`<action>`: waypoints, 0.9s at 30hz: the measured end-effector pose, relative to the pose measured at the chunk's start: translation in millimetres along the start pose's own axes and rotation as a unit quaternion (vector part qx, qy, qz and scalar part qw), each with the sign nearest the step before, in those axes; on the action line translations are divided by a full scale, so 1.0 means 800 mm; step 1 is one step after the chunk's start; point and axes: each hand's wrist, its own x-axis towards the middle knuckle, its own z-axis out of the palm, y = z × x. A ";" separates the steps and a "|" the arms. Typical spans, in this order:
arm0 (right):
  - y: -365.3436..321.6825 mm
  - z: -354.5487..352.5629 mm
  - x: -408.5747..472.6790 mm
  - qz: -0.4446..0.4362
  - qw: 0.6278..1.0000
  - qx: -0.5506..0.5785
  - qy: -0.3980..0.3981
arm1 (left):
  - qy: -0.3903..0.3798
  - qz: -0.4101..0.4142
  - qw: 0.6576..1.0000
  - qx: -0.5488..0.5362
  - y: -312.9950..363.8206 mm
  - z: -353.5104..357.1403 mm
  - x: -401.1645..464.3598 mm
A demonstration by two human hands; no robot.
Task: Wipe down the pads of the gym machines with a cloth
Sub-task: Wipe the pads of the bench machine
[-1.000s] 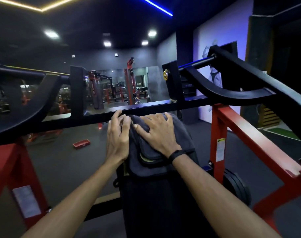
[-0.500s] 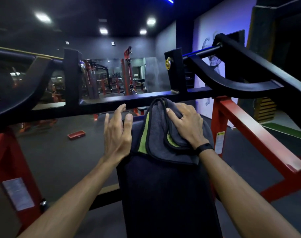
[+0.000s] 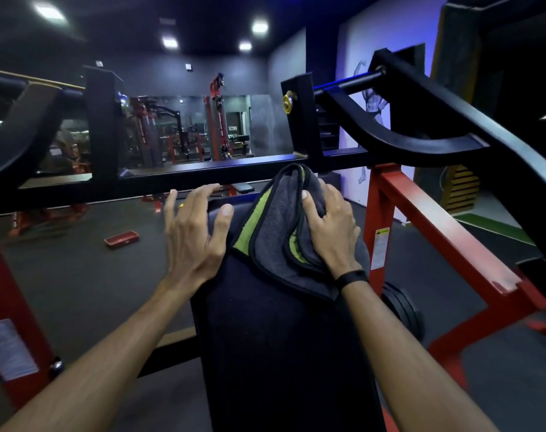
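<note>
The right hand (image 3: 331,226) lies on the folded grey and green cloth (image 3: 278,232), fingers bent and pinching its folds, at the top of the black pad (image 3: 281,347). The left hand (image 3: 192,232) has its fingers spread, with the thumb touching the pad's left edge.

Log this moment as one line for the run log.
step: wiping pad | right hand: pinches cloth on pad top | left hand: open, at pad's left edge | machine: red frame

view: just one cam, head-worn, so no overlap with anything else
facing: forward and down along the black pad (image 3: 284,353), toward the mirror wall (image 3: 187,129)
closeness: pretty tight, forearms fill the bottom of the frame
</note>
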 end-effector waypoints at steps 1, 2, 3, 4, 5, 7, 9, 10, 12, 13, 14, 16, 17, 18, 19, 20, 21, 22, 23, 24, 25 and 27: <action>0.000 0.000 -0.004 0.004 1.000 -0.007 0.000 | 0.002 0.002 1.000 0.004 0.001 0.000 -0.001; 0.000 0.000 -0.009 0.004 1.000 -0.014 0.001 | 0.003 0.004 1.000 0.008 0.002 0.000 -0.001; 0.000 0.000 -0.015 0.006 1.000 -0.027 0.001 | 0.002 0.006 1.000 0.012 0.003 0.000 -0.002; 0.001 -0.001 -0.024 0.010 0.999 -0.042 -0.001 | 0.001 0.008 1.000 0.014 0.005 -0.001 -0.004; -0.001 -0.002 -0.030 0.013 0.998 -0.056 -0.010 | 0.004 0.009 1.000 0.015 0.007 -0.001 -0.004; -0.011 0.000 -0.044 0.007 0.995 -0.086 -0.045 | 0.010 0.010 1.000 0.019 0.008 -0.001 -0.007; -0.030 0.009 -0.050 -0.019 0.990 -0.125 -0.067 | 0.020 0.014 0.999 0.021 0.008 -0.001 -0.007; -0.041 0.014 -0.049 -0.026 0.987 -0.142 -0.069 | 0.022 0.014 0.999 0.021 0.008 -0.001 -0.005; -0.059 0.023 -0.040 -0.020 0.984 -0.162 -0.068 | 0.022 0.015 0.999 0.022 0.008 -0.001 -0.004; -0.064 0.026 -0.034 -0.013 0.983 -0.169 -0.072 | 0.022 0.014 0.999 0.022 0.008 -0.001 -0.005; -0.068 0.027 -0.029 -0.006 0.983 -0.168 -0.077 | 0.021 0.016 0.999 0.022 0.007 -0.002 -0.005; -0.066 0.025 -0.021 -0.010 0.983 -0.166 -0.073 | 0.019 0.017 0.999 0.020 0.005 -0.003 -0.005; -0.061 0.021 -0.018 -0.015 0.984 -0.165 -0.061 | 0.015 0.020 0.999 0.020 0.005 -0.003 -0.004; -0.054 0.016 -0.015 -0.016 0.986 -0.159 -0.048 | 0.008 0.025 0.999 0.020 0.006 -0.003 -0.005; -0.046 0.012 -0.011 -0.009 0.989 -0.143 -0.039 | 0.001 0.030 0.999 0.024 0.006 -0.003 -0.005; -0.039 0.008 -0.006 0.005 0.992 -0.118 -0.035 | -0.006 0.036 0.999 0.028 0.006 -0.003 -0.006; -0.031 0.004 -0.002 0.023 0.995 -0.088 -0.036 | -0.011 0.043 0.998 0.033 0.006 -0.003 -0.006; -0.024 0.001 0.000 0.039 0.997 -0.057 -0.039 | -0.013 0.049 0.998 0.034 0.006 -0.003 -0.007; -0.018 -0.002 0.000 0.052 0.997 -0.031 -0.042 | -0.013 0.053 0.998 0.034 0.005 -0.004 -0.006; -0.011 -0.005 -0.002 0.061 0.997 -0.010 -0.043 | -0.011 0.057 0.998 0.036 0.006 -0.004 -0.006; -0.006 -0.007 -0.005 0.072 0.997 0.007 -0.040 | -0.008 0.062 0.997 0.040 0.005 -0.004 -0.005; 0.004 -0.012 -0.017 0.098 0.994 0.030 -0.027 | -0.006 0.076 0.996 0.048 0.005 -0.003 -0.006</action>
